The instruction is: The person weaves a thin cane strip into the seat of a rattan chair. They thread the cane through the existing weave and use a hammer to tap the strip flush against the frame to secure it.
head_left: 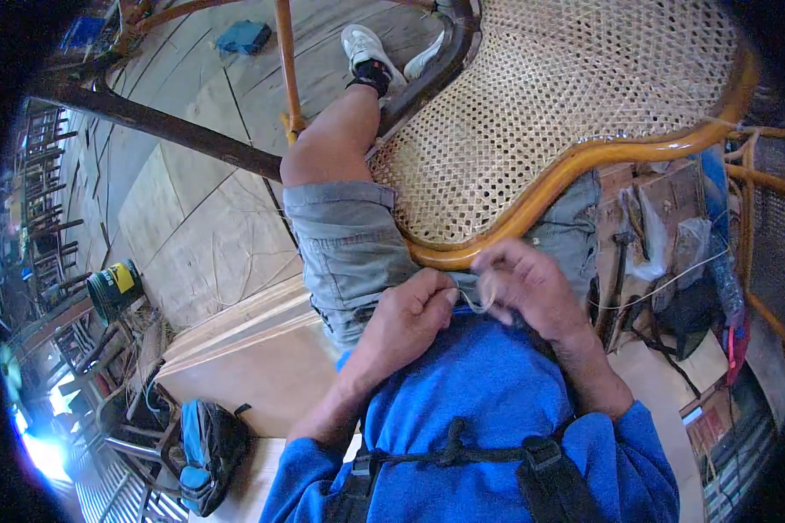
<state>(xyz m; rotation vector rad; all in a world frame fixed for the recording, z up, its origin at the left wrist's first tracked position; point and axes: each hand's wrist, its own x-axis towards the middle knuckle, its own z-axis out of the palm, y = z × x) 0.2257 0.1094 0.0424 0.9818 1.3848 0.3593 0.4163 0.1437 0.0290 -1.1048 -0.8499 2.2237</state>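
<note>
By the tan, lattice-woven cane panel (532, 105), a thin pale strand (478, 309) curves from our pinching left hand (410, 312) toward our right hand (536, 292), grip unclear.

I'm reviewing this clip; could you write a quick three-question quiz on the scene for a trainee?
1. What thin thing runs between the left hand and the right hand?
2. True or false: the backpack is at the lower left of the view.
3. Which colour is the woven panel's rim nearest the hands? A) white B) amber-brown C) green

Key:
1. A pale strand.
2. True.
3. B.
</note>
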